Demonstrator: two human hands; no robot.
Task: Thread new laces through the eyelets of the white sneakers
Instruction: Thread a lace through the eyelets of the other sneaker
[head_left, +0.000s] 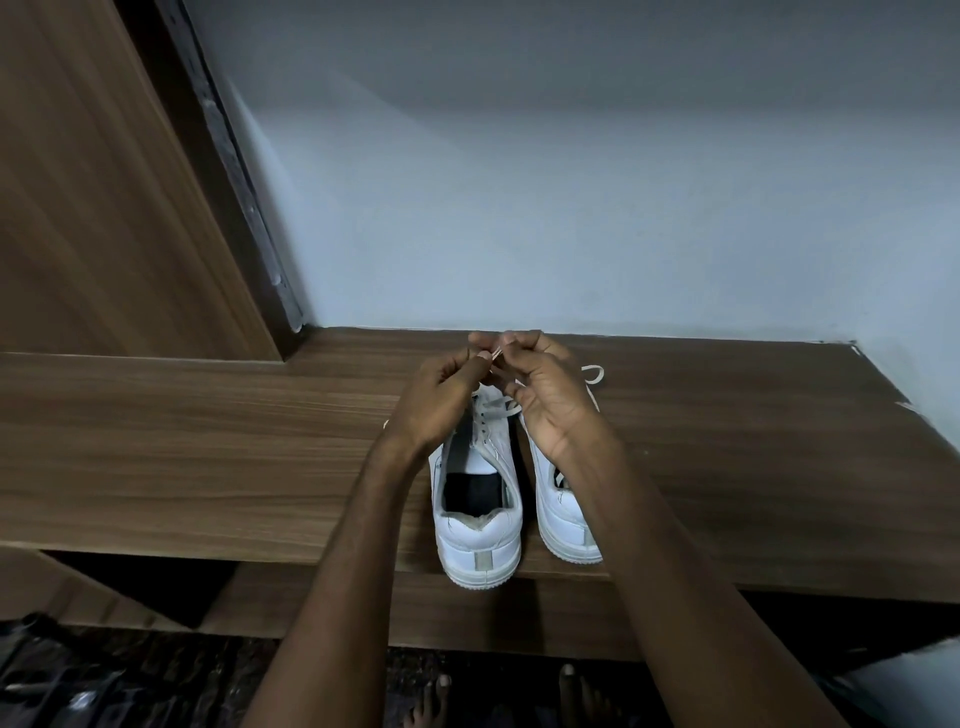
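Note:
Two white sneakers stand side by side on a wooden bench (208, 447), heels toward me and hanging slightly over the front edge. The left sneaker (478, 509) shows its dark inside and part of its eyelet row. The right sneaker (566, 514) is mostly hidden under my right forearm. My left hand (441, 400) and my right hand (545, 389) meet above the toes, both pinching the tip of a white lace (496, 354). More of the lace crosses the left sneaker's tongue, and a loop of it (592, 376) lies on the bench beyond my right hand.
A pale wall (571, 182) rises right behind the bench. A wooden door or panel (104, 208) stands at the left. The bench ends at the right (883, 374). Below its front edge are a dark patterned floor and my bare toes (519, 691).

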